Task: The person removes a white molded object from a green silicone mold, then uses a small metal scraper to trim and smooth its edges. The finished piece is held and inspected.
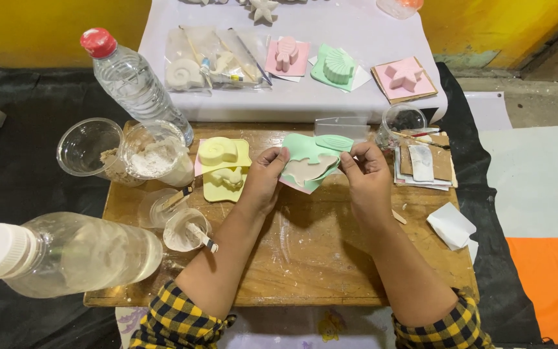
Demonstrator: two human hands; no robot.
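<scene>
Both hands grip green mold (309,161) w/ white cast, near desk (305,258) back edge: left hand (266,173), right hand (364,169). Yellow mold (225,168) just left.

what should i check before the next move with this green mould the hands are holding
1. Both hands on the green mould: ok, left hand and right hand pinch opposite edges.
2. Mould lifted off the wooden board: cannot tell.
3. White cast loosened: cannot tell.
4. Yellow moulds apart from the hands: ok.
5. Cup of white paste upright with its stick: ok.
6. Lying bottle capped: ok.
</scene>
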